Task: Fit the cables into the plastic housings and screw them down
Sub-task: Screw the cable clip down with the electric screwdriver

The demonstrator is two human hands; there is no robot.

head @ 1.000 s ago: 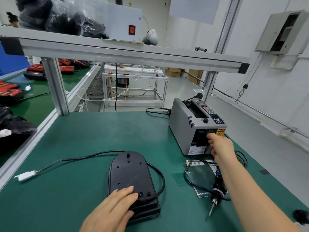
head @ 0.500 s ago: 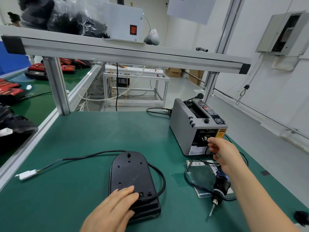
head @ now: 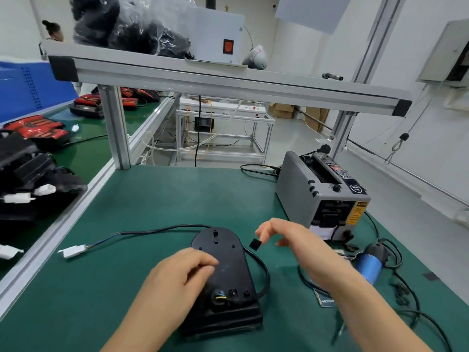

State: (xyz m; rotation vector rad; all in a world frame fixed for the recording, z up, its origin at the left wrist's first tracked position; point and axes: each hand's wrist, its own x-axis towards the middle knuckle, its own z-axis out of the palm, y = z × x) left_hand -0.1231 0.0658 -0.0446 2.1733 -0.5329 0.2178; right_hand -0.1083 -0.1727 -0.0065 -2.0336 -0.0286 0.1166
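The black housing [head: 223, 262] lies near the front edge of the surface [head: 157, 199], with the left hand [head: 177, 278] resting loosely on it. The right hand [head: 302, 242] has a pinching grip on a small black tape square [head: 254, 243] — I'd press it flat where the cable [head: 266, 275] enters. The yellow label on the dispenser [head: 322, 196] is too blurred to read.

This is a workshop for electrical assembly, a kind of small factory line. The workbench [head: 152, 199] has a green mat, an aluminium profile frame [head: 114, 128] and a shelf [head: 228, 82] above it. On the bench stand a grey tape dispenser [head: 304, 196] and an electric screwdriver [head: 368, 268], beside a black plastic housing [head: 228, 255] with its cable [head: 157, 229]. The neighbour bench [head: 83, 158] carries many red and black parts [head: 38, 130]. Cardboard boxes [head: 281, 110] stand on the grey floor, and an electrical cabinet [head: 444, 52] hangs on the wall.
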